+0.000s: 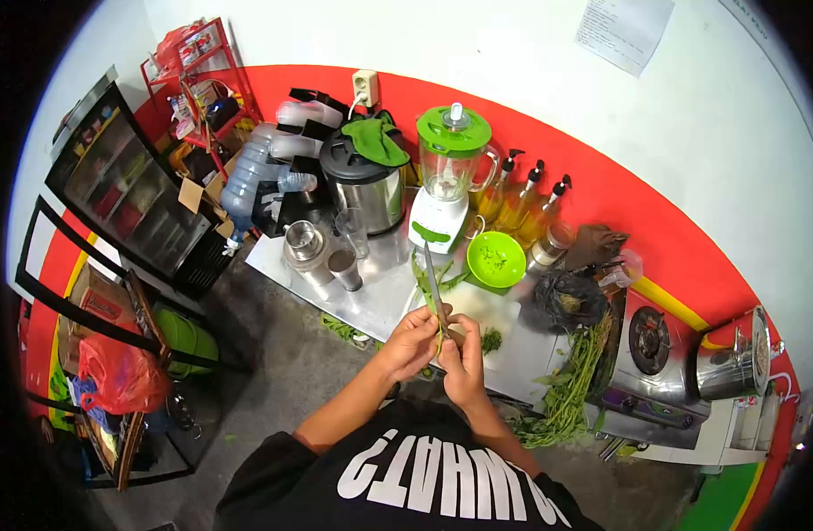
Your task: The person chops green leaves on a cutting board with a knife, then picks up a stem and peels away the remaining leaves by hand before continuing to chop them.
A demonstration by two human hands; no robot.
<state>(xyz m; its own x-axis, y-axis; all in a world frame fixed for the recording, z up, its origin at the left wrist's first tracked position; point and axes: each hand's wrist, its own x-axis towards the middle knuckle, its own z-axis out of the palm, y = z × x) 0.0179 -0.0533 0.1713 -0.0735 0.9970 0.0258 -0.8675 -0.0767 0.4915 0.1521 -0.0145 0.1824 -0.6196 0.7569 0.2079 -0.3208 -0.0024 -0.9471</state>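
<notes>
green stem (439, 340) is held near the centre of the frame, above the near edge of the metal table (384, 288), between the left hand (410, 342) and the right hand (464, 361). it is pinched between the thumb and forefinger of the left hand, whose other fingers are curled in. the knife (435, 285) is gripped in the right hand, its blade pointed up the frame; the right fingers are bent and brought close to the left fingertips, though how they lie round the handle cannot be told.

just beyond the blade, leafy greens (421, 276) are seen beside the white cutting board (479, 305), on which a small pile of chopped greens (491, 340) is set. cut green pieces are held in the green bowl (496, 259), right of the blender (440, 215). at lower right, a bunch of long green stalks (566, 403) is draped by the table's edge, below the black plastic bag (569, 299).
</notes>
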